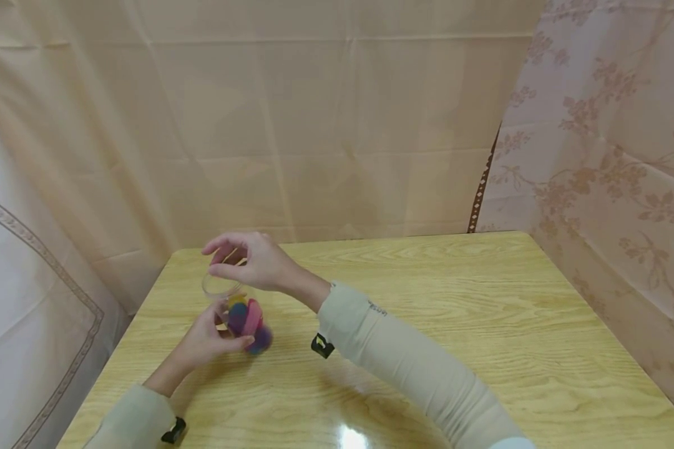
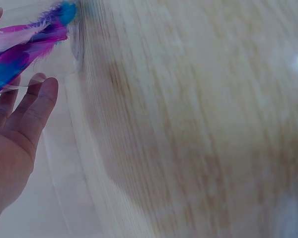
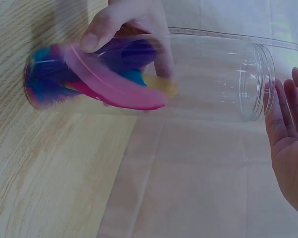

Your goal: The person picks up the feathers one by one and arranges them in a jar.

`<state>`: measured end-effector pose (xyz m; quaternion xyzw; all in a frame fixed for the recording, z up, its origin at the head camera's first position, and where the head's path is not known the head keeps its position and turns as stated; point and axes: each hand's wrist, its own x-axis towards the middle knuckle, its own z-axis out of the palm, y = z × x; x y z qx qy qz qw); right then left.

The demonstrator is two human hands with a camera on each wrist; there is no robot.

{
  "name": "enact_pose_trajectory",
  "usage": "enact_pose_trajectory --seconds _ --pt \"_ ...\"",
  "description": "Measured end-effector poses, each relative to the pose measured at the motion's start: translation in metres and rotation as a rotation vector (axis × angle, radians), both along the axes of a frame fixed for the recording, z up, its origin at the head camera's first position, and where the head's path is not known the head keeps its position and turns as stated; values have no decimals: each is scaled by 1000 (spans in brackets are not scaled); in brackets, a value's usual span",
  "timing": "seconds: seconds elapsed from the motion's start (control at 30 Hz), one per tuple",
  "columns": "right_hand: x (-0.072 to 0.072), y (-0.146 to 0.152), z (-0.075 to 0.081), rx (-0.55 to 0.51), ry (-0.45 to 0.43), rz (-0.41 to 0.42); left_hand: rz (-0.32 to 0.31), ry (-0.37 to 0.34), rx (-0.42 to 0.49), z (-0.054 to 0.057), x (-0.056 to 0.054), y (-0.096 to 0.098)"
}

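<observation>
My left hand [image 1: 210,340] grips a tall clear jar [image 3: 203,74] around its lower half, the thumb on one side and the fingers behind. Bright feathers [image 3: 111,82] in pink, purple, blue and yellow fill the jar's lower part; the upper part holds only air. At the jar's open mouth is my right hand [image 1: 253,262], its fingers relaxed beside the rim and the thumb apart from it. No lid shows on the rim. In the left wrist view, part of the jar and the feathers [image 2: 30,44] is cut off by the frame edge.
A wood-grain table [image 1: 455,324] lies beneath both hands. Behind it hangs a beige curtain [image 1: 314,125], with a floral cloth [image 1: 612,156] at the right and a white cloth [image 1: 28,299] at the left.
</observation>
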<state>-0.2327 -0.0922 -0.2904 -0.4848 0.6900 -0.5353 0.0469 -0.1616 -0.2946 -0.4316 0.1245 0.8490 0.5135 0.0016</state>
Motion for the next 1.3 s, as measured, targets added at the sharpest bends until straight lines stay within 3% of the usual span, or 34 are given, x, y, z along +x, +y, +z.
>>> enact_pose_trajectory --seconds 0.3,0.6,0.9,1.03,1.13,1.2,1.3 --pt "0 -1 2 10 11 21 19 9 -14 2 3 0" --pt "0 -4 2 27 18 29 -6 12 8 2 2 -3" --pt "1 -3 4 18 58 76 3 -24 -34 8 3 -9" --pt "3 7 8 -19 7 111 -9 -45 -41 12 1 -11" --pt "2 22 14 1 -15 80 -27 -13 -39 20 0 -15" --pt "-1 36 18 72 81 6 -30 30 -35 28 -1 -18" --pt "-3 62 24 254 321 -168 -12 112 -29 46 -2 -21"
